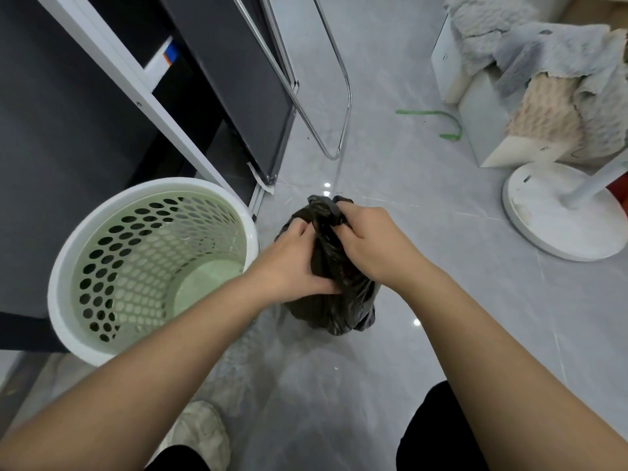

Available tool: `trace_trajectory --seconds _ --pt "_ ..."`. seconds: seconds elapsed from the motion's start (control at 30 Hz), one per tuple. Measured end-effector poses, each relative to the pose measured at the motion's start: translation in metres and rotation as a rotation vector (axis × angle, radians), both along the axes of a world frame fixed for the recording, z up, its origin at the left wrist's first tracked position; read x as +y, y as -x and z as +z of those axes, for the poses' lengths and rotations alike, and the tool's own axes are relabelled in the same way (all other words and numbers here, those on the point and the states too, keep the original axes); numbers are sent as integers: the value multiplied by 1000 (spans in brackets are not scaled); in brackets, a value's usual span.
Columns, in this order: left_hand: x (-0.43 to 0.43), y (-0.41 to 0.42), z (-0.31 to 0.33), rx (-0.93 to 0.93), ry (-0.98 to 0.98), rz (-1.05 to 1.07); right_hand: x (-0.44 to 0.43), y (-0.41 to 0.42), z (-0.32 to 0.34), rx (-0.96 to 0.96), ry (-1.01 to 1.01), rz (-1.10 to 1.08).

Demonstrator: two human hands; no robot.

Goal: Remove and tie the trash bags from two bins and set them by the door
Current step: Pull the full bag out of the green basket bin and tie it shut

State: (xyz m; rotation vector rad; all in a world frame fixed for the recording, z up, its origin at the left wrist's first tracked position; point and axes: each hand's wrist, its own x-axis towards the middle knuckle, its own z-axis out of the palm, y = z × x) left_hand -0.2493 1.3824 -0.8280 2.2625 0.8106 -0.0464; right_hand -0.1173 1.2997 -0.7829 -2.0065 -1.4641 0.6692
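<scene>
I see my left hand [289, 263] and my right hand [368, 243] both closed around the gathered neck of the black trash bag [334, 300]. The bag's body hangs below my fists, and it seems to rest on the grey floor [424, 185], though I cannot see this clearly. Just left of it stands the perforated bin [68, 266], with no liner inside.
</scene>
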Motion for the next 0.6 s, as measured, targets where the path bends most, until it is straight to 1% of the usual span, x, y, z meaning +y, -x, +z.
trace_trajectory --seconds 0.07,0.17,0.2,0.23,0.3,0.37,0.43,0.53,0.6 --pt "-7 -14 -4 -89 11 107 -1 3 6 1 -50 -5" --pt "-17 -27 1 -103 -88 245 -2 5 15 -12 -78 12" --pt "-20 -29 2 -138 -98 280 -3 4 17 -19 -86 22" --pt "-21 -29 1 -166 -54 302 -4 2 19 -30 -90 24" --pt "-22 -25 -1 -227 105 330 -7 -2 24 -8 -84 11" --pt "-20 -24 -4 -304 241 363 -9 -3 29 74 -64 1" --pt "-19 -26 -6 -350 315 329 -9 -3 31 141 -54 13" --pt "-19 -30 -7 -321 382 272 -10 -9 32 182 -38 47" --pt "-18 -30 -7 -268 407 307 -13 -23 34 296 -47 3"
